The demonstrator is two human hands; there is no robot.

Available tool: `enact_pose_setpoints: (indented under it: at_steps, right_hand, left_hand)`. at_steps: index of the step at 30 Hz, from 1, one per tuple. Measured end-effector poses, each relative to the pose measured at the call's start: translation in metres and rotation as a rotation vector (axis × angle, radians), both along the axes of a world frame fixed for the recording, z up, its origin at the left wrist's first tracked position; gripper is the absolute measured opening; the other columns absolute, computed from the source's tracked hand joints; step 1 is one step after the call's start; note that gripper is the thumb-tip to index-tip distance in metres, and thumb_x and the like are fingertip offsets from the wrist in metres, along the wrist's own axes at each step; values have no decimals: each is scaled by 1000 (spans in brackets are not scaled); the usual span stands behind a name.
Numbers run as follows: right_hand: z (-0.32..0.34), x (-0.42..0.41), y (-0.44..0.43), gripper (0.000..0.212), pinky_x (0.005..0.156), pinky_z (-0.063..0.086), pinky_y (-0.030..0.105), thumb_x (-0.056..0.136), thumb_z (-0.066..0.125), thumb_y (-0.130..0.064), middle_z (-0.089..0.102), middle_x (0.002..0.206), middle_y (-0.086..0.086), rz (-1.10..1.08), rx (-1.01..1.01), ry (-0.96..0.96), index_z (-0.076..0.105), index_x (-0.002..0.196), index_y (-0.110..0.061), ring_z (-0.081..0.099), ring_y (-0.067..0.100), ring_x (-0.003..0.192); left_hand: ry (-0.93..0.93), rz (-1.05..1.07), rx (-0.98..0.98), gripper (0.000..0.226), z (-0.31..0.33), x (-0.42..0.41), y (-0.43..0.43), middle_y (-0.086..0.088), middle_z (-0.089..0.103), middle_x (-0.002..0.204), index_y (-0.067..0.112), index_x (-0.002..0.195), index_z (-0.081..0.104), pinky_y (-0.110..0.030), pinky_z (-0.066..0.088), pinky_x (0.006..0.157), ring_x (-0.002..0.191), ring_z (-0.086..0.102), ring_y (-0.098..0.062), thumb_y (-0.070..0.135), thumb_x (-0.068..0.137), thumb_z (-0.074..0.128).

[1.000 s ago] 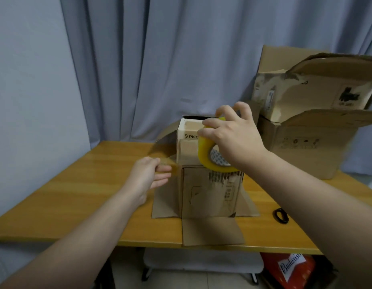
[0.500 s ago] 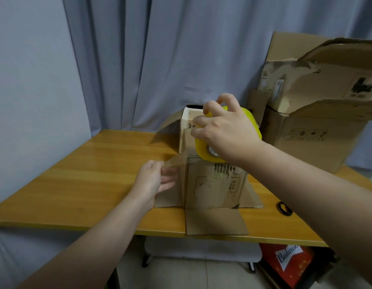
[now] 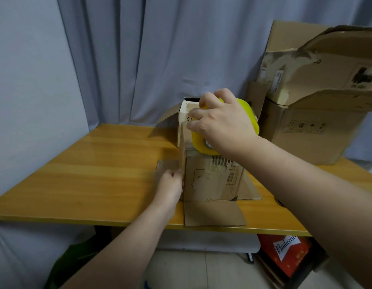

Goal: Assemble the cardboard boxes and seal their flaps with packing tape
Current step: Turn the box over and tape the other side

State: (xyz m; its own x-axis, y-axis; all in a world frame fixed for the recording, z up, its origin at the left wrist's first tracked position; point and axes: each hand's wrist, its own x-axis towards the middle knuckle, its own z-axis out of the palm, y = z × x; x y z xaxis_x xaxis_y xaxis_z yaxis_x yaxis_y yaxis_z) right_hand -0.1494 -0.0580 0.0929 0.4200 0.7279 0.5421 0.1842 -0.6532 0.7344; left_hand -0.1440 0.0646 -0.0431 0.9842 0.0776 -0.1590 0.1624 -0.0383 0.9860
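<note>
Near the middle of the wooden surface [image 3: 97,174] stands a small cardboard box [image 3: 214,180], its lower flaps splayed flat. The right hand [image 3: 222,124] grips a yellow tape roll [image 3: 248,113] against the box's upper front. The left hand [image 3: 170,184] pinches the clear tape strip [image 3: 184,142] low at the box's left front corner. Larger open boxes [image 3: 306,130] sit behind, to the right.

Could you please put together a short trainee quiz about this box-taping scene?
1. True or false: the right hand grips the yellow tape roll.
2. The left hand is: A on the curtain; B at the left edge of the small box, holding the tape strip; C on the stacked boxes.
3. Fill in: the small box stands on the wooden ____.
Key: 1 true; 2 B; 3 table.
</note>
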Motion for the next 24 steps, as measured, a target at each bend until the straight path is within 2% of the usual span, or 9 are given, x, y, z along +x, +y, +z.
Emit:
enact_pose_setpoints:
  at_steps: [2,4,7,9,12,16,20,22,24]
  right_hand:
    - [0,2,1,39,72,25,33,74,31,-10,59,66,-8,3,-3,6,66,65,-26,56,23,77]
    - [0,3,1,36,70,24,31,73,34,-11,57,64,-9,7,-7,8,64,64,-27,55,22,75]
    - [1,5,2,31,68,22,29,72,38,-13,55,61,-11,8,-15,1,64,62,-28,54,21,72]
    - [1,6,3,30,67,21,29,70,39,-13,54,60,-12,4,-13,-4,63,60,-27,54,20,71]
    - [1,6,4,30,66,20,29,67,37,-14,54,58,-12,6,6,8,63,58,-27,53,19,71]
    - [2,9,-1,37,64,19,29,67,32,-13,58,61,-13,29,64,54,66,62,-28,54,20,70]
    - [4,12,-4,39,65,22,30,66,32,-15,60,64,-13,40,89,84,68,64,-29,54,20,72]
    - [4,14,-6,40,65,24,30,65,31,-17,61,66,-14,28,80,104,68,65,-30,54,19,73]
    - [3,16,-6,42,64,27,30,64,29,-18,62,67,-16,11,68,120,68,66,-32,53,18,73]
  left_hand:
    - [97,-20,4,29,-1,0,5,-3,49,79,12,102,51,-27,39,58,68,47,-16,40,96,49]
    - [124,-19,80,31,-5,0,13,-7,53,103,14,113,44,-32,44,72,87,52,-20,38,95,53]
    - [-134,105,46,34,-5,2,21,-1,49,126,14,128,46,-30,35,84,101,47,-13,34,100,43]
    - [-283,14,-121,54,3,1,15,10,41,138,27,143,37,-28,29,98,124,38,-9,52,96,32]
    - [-219,-199,-191,73,1,-8,-10,13,25,152,36,148,20,-32,16,114,143,17,-11,73,86,17]
    - [-150,-272,-102,67,-26,-11,-5,9,16,156,37,146,16,-34,14,119,144,15,-10,65,85,19]
    - [-532,-261,137,45,-11,10,21,26,28,143,34,142,27,-2,19,102,132,23,12,23,100,41]
    - [-738,-319,281,56,2,21,25,29,31,138,44,132,30,1,20,100,129,26,19,9,95,53]
    - [-862,-368,516,58,12,31,26,22,34,142,45,130,34,-3,21,104,133,31,6,10,91,60]
